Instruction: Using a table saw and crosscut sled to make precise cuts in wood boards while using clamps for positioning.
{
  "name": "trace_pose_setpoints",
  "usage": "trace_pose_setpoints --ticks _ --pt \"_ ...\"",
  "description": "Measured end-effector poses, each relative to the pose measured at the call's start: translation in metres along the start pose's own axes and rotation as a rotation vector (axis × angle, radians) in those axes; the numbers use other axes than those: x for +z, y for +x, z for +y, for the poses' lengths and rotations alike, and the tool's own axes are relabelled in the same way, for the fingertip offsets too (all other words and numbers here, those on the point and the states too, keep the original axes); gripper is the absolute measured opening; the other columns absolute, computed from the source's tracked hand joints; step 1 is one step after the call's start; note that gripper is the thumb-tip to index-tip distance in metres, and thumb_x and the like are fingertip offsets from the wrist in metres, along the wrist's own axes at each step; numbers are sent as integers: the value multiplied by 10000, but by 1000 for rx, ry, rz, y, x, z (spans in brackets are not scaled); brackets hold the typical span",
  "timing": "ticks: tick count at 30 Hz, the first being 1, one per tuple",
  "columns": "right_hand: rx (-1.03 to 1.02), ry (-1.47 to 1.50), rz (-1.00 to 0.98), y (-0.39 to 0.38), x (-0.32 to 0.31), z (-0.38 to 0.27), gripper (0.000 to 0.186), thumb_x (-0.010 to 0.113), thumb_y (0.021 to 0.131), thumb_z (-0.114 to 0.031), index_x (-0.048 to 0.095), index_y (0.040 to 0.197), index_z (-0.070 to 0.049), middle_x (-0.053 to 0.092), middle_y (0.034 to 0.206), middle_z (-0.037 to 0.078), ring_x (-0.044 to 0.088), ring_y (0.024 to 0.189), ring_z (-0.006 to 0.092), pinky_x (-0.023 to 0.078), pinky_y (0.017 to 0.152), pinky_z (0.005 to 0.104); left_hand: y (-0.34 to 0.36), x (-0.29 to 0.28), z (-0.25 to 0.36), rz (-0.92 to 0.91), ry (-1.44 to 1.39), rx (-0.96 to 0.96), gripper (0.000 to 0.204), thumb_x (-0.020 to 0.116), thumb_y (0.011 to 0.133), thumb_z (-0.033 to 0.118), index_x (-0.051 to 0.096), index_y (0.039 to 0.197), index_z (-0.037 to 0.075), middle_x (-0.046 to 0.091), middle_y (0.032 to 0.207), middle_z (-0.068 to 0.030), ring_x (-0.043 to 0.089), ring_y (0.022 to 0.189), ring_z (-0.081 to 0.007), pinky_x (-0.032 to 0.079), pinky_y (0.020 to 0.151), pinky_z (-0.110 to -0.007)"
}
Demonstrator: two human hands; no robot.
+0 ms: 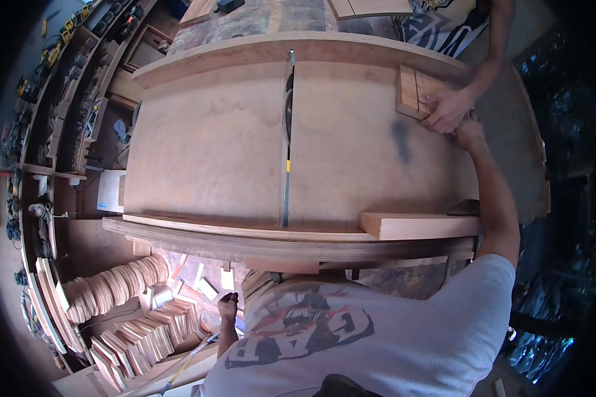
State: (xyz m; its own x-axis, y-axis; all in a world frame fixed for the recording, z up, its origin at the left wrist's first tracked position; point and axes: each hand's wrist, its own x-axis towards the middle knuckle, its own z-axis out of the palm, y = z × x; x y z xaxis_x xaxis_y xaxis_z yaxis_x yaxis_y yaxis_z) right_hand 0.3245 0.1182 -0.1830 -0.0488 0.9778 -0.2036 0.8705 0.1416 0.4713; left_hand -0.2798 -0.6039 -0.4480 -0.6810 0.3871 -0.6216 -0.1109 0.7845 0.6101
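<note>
On the right of a broad wooden sliding table (205,145), my right hand (471,132) is closed at the near corner of a pale wooden block (409,89). Its fingers are partly hidden there. A co-worker's hand (447,109) presses on the same block from the far side, right beside mine. The block rests against the far wooden fence (311,49). Down by my left side, off the table, my left hand (228,308) is curled into a fist, with nothing visible in it. A saw blade (289,112) stands in the long slot across the table's middle.
Along the near edge runs a wooden rail (278,246) with a thick wood block (410,225) at its right. Stacked round wooden discs (116,284) and several cut boards (146,337) lie at the lower left. Shelves (66,106) of tools line the left wall.
</note>
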Motion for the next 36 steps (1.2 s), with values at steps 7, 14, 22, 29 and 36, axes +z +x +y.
trace_pose_setpoints --ticks 7,14,22,29,36 --pt "-5 53 -82 -85 -144 -3 576 837 844 -332 655 1315 -54 696 1290 188 681 1191 368 562 1002 466 -15 -5 -5 181 -63 -62 243 723 979 172 754 1050 -58 710 792 -64 593 669 -134 476 643 -316" --pt "-170 1553 -53 -46 -209 -96 816 747 920 -597 553 1415 22 687 1248 201 727 969 307 604 793 366 -7 -58 19 563 -370 -89 267 647 1022 146 700 1231 -12 762 980 -68 705 838 -133 508 659 -283" --pt "141 2574 7 93 -205 -174 791 740 964 -506 387 1553 -112 558 1428 197 667 1138 370 613 803 500 -7 -128 77 723 -619 156 433 516 1093 135 519 1472 -74 615 1440 -203 652 1277 -330 538 1041 -443" --pt "104 2372 116 83 -215 -171 596 768 979 -328 516 1433 -33 679 1235 105 694 1121 266 623 858 469 -14 -153 111 801 -853 277 414 490 1107 123 511 1483 -51 604 1462 -205 626 1300 -342 526 1090 -436" --pt "-91 2132 -39 -60 -216 -183 528 762 986 -321 587 1359 8 720 1191 100 741 994 207 611 832 312 17 -186 236 962 -650 572 417 508 1100 136 538 1464 -65 632 1448 -174 596 1345 -277 454 1157 -394"
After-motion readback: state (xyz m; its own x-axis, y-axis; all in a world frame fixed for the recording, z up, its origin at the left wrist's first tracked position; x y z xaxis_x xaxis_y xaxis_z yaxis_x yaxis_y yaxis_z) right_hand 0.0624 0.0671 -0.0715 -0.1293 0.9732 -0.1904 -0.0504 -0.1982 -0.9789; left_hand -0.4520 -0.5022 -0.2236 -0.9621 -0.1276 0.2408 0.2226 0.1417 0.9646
